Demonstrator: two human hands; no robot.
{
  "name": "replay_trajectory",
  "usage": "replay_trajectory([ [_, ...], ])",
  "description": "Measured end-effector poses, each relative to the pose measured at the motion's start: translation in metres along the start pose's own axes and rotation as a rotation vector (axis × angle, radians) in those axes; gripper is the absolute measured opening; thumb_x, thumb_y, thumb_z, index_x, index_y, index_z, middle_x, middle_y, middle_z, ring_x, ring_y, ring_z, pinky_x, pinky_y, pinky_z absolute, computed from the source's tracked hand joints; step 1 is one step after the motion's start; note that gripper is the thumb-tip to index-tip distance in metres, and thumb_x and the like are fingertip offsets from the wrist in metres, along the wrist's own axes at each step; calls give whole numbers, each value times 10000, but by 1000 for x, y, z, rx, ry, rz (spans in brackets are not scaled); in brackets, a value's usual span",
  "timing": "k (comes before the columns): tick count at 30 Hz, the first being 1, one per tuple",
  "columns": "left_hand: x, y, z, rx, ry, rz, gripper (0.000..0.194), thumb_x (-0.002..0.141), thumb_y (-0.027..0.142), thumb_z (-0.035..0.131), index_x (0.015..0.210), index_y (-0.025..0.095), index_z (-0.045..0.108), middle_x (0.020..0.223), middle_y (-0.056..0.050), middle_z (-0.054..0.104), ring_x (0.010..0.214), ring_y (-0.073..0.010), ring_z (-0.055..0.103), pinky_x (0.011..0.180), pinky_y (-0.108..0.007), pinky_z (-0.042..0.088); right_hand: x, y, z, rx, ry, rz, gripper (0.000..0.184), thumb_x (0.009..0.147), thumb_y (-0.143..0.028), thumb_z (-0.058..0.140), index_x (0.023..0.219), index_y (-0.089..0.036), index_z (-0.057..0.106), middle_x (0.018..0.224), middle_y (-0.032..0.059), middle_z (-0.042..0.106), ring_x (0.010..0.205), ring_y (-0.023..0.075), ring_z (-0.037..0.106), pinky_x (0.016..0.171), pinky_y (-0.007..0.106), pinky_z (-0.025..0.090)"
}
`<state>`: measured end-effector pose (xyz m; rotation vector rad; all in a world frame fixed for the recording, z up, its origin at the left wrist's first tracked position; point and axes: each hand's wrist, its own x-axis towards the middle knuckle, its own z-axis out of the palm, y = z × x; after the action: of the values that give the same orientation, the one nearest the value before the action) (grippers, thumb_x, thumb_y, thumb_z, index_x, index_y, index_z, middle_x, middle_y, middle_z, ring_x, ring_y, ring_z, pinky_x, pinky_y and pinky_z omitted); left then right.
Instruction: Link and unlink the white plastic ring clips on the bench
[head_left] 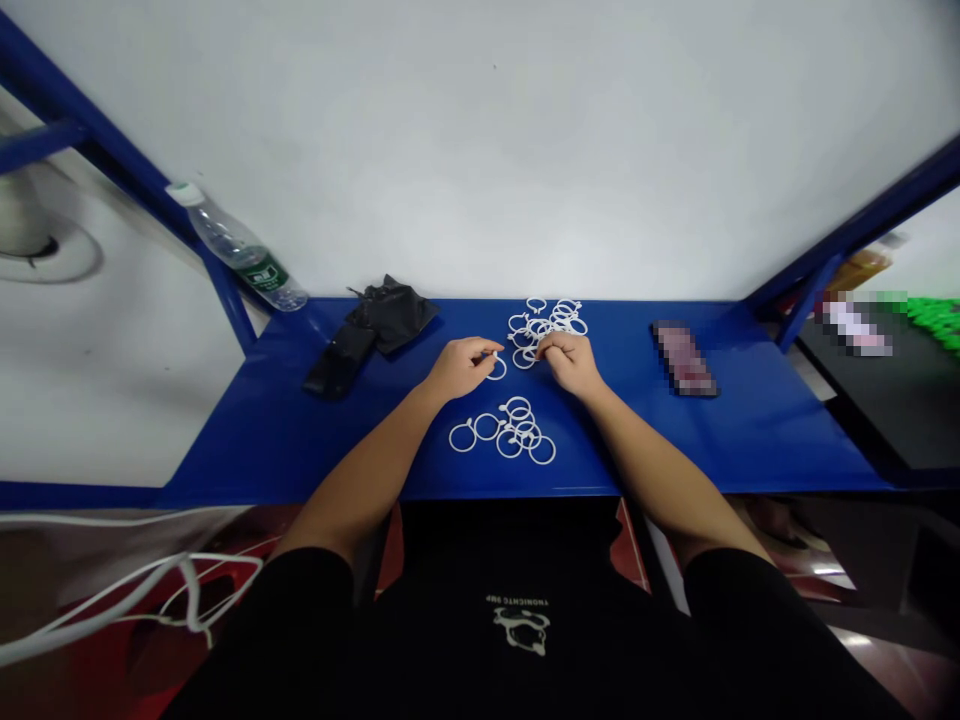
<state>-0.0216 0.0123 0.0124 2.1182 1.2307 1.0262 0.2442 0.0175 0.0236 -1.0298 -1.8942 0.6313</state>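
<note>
My left hand is closed in a pinch on a white plastic ring, whose loop hangs below the fingertips. My right hand has its fingers curled at the near edge of a heap of white rings. Whatever those fingers pinch is hidden, though one ring of the heap lies right beside the fingertips. Closer to my body, a second, looser group of white rings lies overlapping on the blue tabletop. Small tabs stick out from several of the rings.
A crumpled black plastic bag and a flat black pouch lie on the left. Behind them, a clear bottle leans by the blue frame. A blurred-out phone rests on the right. The white wall closes off the back.
</note>
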Motion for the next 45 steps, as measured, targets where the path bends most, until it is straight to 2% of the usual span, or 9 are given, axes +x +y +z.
replay_trajectory([
  [4,0,0,-1,16,-14,7,250,939,144,696,1113,197,867,966,-63,836,765,-167,726,763,-297,593,-2,1,1,-29,30,-45,247,894,-207,500,770,-245,710,792,39,757,760,221,698,816,376,569],
  [8,0,2,-2,61,-15,0,231,869,114,688,1012,193,851,786,-13,769,658,-151,649,711,-288,542,-4,2,7,-100,64,-8,377,956,-200,530,1274,-242,729,1035,69,819,815,234,715,821,398,591],
  [14,0,6,-5,85,-9,66,166,789,83,647,827,197,762,724,7,699,642,-151,606,693,-296,487,0,8,8,-216,-12,-94,422,971,-227,616,1379,-244,722,1524,173,688,1265,343,695,1053,540,593],
  [17,1,8,-7,89,26,63,187,787,58,602,782,196,728,758,-9,712,659,-158,612,693,-303,480,0,4,4,-219,-44,-83,328,997,-276,636,1296,-237,764,1393,162,755,1123,312,733,960,494,614],
  [22,2,8,-9,132,7,48,256,846,45,567,809,198,769,888,-40,767,776,-183,685,803,-317,546,-5,-15,3,-148,-307,-131,166,1000,-364,696,1052,-246,800,1004,58,822,878,222,736,819,374,568],
  [32,2,0,5,134,-2,-112,397,1012,235,738,1404,205,795,1092,-80,848,749,-170,718,878,-335,602,-7,-18,10,-133,-637,-112,93,931,-311,788,1007,-276,827,977,8,756,809,164,681,743,324,496],
  [37,0,-5,5,75,24,-78,503,981,240,777,1480,214,725,1494,-141,717,783,-120,726,890,-306,613,-6,-12,12,-243,-568,-121,109,934,-178,668,899,-231,756,919,28,726,790,173,642,751,324,464],
  [42,0,1,0,53,4,-90,266,1048,286,706,1282,188,788,1009,-57,830,768,-157,733,824,-301,600,-5,-12,9,-250,-373,-22,75,927,-193,640,917,-234,702,847,18,749,732,178,631,724,324,440],
  [45,-2,6,1,2,-74,-55,273,1061,306,693,1284,191,801,1027,-72,852,856,-191,782,837,-319,602,-5,-13,9,-218,-294,-26,62,935,-229,642,932,-231,705,854,26,761,747,184,650,736,327,457],
])
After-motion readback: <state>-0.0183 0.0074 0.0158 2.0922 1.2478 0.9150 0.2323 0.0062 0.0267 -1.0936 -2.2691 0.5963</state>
